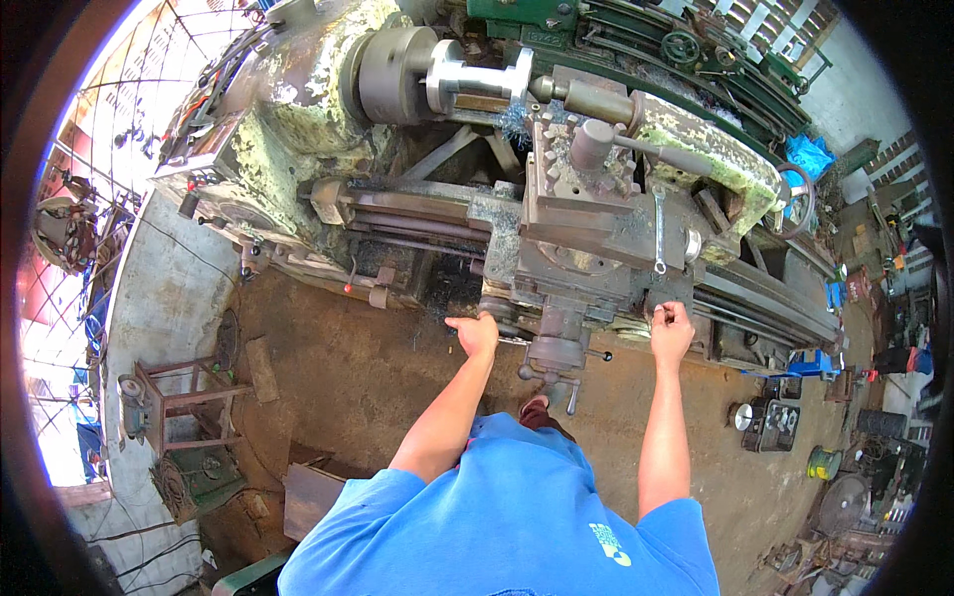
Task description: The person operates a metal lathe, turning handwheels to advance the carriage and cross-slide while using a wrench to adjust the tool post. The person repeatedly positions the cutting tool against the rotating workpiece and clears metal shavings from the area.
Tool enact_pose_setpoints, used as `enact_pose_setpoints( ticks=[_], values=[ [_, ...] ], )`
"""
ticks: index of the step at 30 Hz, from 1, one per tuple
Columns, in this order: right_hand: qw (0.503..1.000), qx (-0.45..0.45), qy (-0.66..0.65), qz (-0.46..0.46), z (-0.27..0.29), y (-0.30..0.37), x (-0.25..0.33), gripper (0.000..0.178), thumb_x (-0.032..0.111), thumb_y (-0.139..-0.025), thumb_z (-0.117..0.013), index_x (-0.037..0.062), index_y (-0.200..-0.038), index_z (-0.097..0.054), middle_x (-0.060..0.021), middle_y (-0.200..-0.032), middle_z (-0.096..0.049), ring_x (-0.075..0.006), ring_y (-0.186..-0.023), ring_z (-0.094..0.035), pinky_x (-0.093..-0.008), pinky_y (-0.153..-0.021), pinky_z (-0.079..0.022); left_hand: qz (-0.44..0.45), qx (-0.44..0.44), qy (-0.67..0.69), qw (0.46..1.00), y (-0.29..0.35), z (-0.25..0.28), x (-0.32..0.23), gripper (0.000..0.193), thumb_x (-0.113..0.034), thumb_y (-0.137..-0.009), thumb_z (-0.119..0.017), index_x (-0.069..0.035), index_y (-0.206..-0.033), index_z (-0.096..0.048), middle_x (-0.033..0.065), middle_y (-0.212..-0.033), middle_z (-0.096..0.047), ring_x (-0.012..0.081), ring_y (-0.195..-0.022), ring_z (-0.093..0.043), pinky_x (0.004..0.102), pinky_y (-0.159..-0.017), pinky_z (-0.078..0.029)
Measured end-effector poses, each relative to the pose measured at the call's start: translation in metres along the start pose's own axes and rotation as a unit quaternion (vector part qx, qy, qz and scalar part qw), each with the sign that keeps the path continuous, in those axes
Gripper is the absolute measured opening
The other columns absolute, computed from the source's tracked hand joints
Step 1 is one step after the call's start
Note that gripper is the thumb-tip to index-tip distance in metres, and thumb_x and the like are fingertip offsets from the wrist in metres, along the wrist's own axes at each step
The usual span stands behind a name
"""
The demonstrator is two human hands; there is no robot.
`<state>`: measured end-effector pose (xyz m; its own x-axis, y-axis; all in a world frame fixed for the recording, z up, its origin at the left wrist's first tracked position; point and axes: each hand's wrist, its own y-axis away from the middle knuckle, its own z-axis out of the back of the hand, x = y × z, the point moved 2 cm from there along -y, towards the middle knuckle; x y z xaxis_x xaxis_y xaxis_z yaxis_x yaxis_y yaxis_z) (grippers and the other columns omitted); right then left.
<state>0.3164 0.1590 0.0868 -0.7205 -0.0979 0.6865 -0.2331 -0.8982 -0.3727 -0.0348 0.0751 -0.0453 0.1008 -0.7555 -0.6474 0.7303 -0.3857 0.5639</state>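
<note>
I stand at a worn metal lathe. My left hand (475, 335) is at the left front of the carriage (576, 260), thumb stuck out to the left, its fingers closed at the rim of a dark handwheel (500, 314) that is mostly hidden. My right hand (672, 333) is curled up by the carriage's right end; whatever it pinches is too small to make out. A shiny flanged metal workpiece (481, 79) sits between the chuck (397, 75) and the tailstock centre (543, 89). Bluish metal shavings (514, 123) hang beside it at the tool post (593, 146).
A combination wrench (660, 233) lies on the carriage. A crank handle (553, 375) juts toward me between my arms. Behind stands a green lathe (636, 40). A rusty metal stand (189, 402) is at left; a black crate (778, 422) is on the floor at right.
</note>
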Motion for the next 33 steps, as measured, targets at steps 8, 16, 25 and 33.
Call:
enact_pose_setpoints(
  ticks=[8,16,25,33],
  values=[
    [0.999,0.014,-0.002,-0.029,0.0,0.001,0.002,0.011,0.011,-0.082,-0.07,0.0024,-0.087,-0.064,-0.0076,-0.063,-0.061,-0.0156,-0.055,-0.056,-0.0309,-0.055,-0.045,0.01,-0.01,0.003,1.0,-0.005,-0.002,0.001,0.098,-0.028,-0.085,-0.06,0.019,-0.143,0.003,0.0319,-0.106,-0.064,0.0386,-0.088,-0.069,0.0438,-0.085,-0.053],
    [0.998,0.02,-0.025,-0.045,0.005,0.0,0.003,0.012,0.009,-0.082,-0.071,0.0012,-0.088,-0.064,-0.0081,-0.063,-0.061,-0.0151,-0.055,-0.057,-0.0297,-0.056,-0.046,0.009,0.02,0.066,0.998,0.006,0.005,-0.006,0.097,-0.023,-0.084,-0.059,0.012,-0.147,0.007,0.0227,-0.102,-0.062,0.026,-0.071,-0.065,0.0377,-0.048,-0.056],
    [0.997,-0.035,-0.048,0.059,0.013,0.013,0.017,0.006,0.003,-0.081,-0.068,0.0006,-0.085,-0.065,-0.0097,-0.071,-0.063,-0.0193,-0.059,-0.06,-0.0308,-0.056,-0.047,0.013,0.009,0.073,0.997,0.013,0.011,-0.014,0.083,-0.02,-0.084,-0.059,0.013,-0.142,-0.01,0.022,-0.1,-0.06,0.0279,-0.075,-0.064,0.0381,-0.05,-0.057],
    [0.935,0.12,-0.222,-0.249,-0.054,0.124,-0.056,0.005,0.003,-0.087,-0.058,0.0038,-0.085,-0.063,-0.0036,-0.073,-0.063,-0.014,-0.055,-0.056,-0.0293,-0.053,-0.046,0.033,0.015,0.071,0.997,0.018,0.016,-0.022,0.07,-0.019,-0.083,-0.058,0.011,-0.134,-0.023,0.0222,-0.098,-0.059,0.0271,-0.072,-0.063,0.0383,-0.05,-0.057]
  ],
)
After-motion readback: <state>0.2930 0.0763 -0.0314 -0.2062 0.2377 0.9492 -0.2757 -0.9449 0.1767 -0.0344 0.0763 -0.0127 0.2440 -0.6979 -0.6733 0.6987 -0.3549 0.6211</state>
